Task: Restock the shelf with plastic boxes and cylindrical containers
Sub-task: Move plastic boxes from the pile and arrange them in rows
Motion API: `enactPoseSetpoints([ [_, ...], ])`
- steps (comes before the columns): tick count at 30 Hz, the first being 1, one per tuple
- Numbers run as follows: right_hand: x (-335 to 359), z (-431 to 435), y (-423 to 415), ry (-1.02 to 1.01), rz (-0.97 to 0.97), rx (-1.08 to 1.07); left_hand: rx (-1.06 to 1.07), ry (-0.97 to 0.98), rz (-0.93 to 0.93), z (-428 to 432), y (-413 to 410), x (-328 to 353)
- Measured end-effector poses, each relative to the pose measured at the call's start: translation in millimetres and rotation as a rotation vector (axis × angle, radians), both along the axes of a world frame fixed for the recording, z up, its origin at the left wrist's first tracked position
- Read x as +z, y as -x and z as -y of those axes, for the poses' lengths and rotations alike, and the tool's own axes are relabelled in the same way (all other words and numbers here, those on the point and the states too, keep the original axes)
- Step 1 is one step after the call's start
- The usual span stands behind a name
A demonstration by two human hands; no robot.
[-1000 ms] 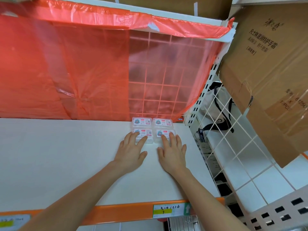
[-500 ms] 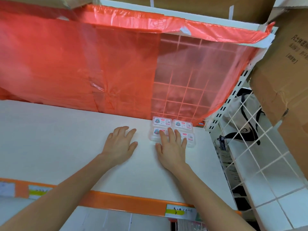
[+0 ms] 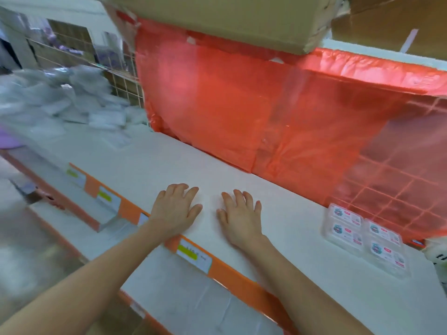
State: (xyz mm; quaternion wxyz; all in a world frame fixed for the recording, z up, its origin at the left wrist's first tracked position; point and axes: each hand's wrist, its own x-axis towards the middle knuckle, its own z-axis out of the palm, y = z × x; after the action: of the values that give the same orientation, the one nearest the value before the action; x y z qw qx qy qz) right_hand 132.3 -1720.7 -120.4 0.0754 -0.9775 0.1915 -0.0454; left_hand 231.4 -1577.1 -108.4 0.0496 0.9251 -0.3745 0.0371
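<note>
Boxes of clear, flat plastic (image 3: 365, 240), four in a two-by-two block, lie on the white shelf board (image 3: 150, 165) at its right rear. They sit just in front of the red translucent plastic sheet (image 3: 229, 105) and the wire grid (image 3: 399, 189) behind it. Their lids carry teal-and-red labels; the contents are too blurred to tell. The left hand (image 3: 175, 209) and the right hand (image 3: 242, 218) are spread flat at the board's front, by the orange price strip (image 3: 229, 274). Their fingers are straight and hold nothing, well apart from the boxes. A brown cardboard carton (image 3: 217, 18) sits overhead. Clear plastic bags (image 3: 60, 100) are heaped far left.
</note>
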Motion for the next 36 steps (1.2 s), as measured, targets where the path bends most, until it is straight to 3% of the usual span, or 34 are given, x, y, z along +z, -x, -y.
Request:
enactPoseSetpoints([
  [11, 4.7, -168.9, -142.6, -0.025, -0.002, 0.145, 0.164, 0.021, -0.001, -182.5, -108.3, -4.0],
  [18, 2.7, -226.5, -198.5, -0.048, 0.005, 0.204, 0.241, 0.050, -0.047, -251.3, -152.8, -15.0],
  [26, 5.5, -235.9, -269.9, -0.079, -0.001, 0.221, 0.287, 0.066, -0.096, -272.0, -212.3, -18.3],
  [36, 5.0, -187.8, -364.0, -0.077, 0.057, 0.067, 0.208, 0.078, -0.058, -220.6, -313.3, -4.6],
])
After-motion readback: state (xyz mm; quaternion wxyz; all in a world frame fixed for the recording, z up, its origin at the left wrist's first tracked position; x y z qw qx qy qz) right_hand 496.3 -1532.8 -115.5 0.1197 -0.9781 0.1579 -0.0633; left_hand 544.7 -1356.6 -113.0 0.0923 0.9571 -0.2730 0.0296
